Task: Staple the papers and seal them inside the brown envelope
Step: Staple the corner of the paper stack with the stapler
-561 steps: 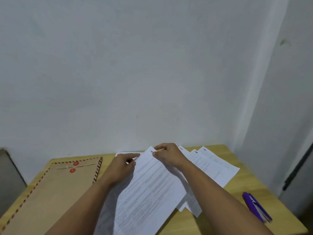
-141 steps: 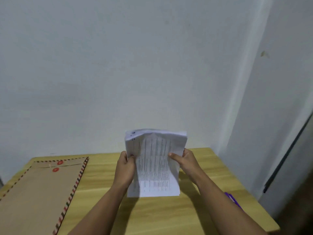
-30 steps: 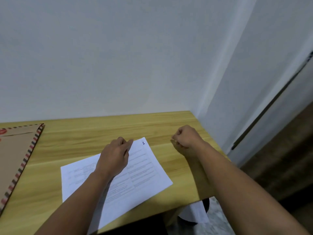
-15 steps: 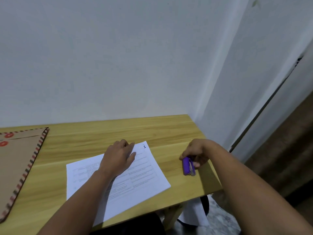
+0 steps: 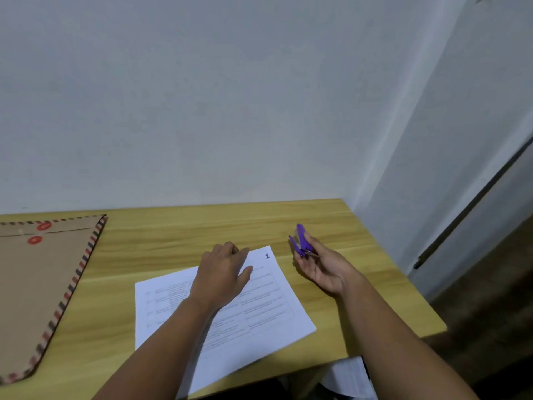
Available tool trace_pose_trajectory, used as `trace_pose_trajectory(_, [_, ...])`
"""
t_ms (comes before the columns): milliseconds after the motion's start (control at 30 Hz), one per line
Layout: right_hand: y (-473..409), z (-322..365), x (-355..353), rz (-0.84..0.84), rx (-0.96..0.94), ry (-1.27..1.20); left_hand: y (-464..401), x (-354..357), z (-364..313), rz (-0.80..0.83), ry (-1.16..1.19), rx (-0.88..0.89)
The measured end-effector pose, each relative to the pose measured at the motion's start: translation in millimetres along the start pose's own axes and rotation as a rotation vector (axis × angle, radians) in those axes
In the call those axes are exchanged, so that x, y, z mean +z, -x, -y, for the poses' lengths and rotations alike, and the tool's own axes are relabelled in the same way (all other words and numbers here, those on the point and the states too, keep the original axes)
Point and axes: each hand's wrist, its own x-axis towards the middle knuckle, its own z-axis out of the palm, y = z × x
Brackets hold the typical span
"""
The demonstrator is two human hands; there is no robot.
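Note:
A stack of printed white papers (image 5: 259, 310) lies skewed on the wooden table (image 5: 161, 243), marked "1" at its far right corner. My left hand (image 5: 222, 272) rests flat on the stack's upper part, fingers straight. My right hand (image 5: 320, 264) hovers just right of that corner, palm up, and holds a small purple stapler (image 5: 300, 240) in its fingers, nose pointing up and away. The brown envelope (image 5: 37, 287), with a striped border and two red button discs, lies flat at the table's left.
White walls meet in a corner right behind the table. The table's right edge drops to a dark floor. A sheet of paper (image 5: 349, 376) lies below the table's front right corner.
My right hand has lifted the purple stapler off the table's right side and turned palm up near the papers' corner. My left hand stays on the stack.

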Motion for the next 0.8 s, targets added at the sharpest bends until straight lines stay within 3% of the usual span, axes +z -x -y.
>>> trace_pose_trajectory(133, [-2, -6, -4, 0.098, 0.059, -0.015, 0, 1, 0, -0.027, 0.012, 0.002])
trace_pose_trajectory(367, [3, -6, -10, 0.241, 0.111, 0.173, 0, 2, 1, -0.043, 0.017, 0.012])
trace_pose_trajectory(500, [3, -1, 3, 0.134, 0.118, 0.289, 0, 3, 1, -0.044, 0.014, 0.015])
trace_pose_trajectory(800, [-2, 3, 33, -0.125, -0.198, 0.857, 1, -1, 0, -0.034, 0.066, 0.014])
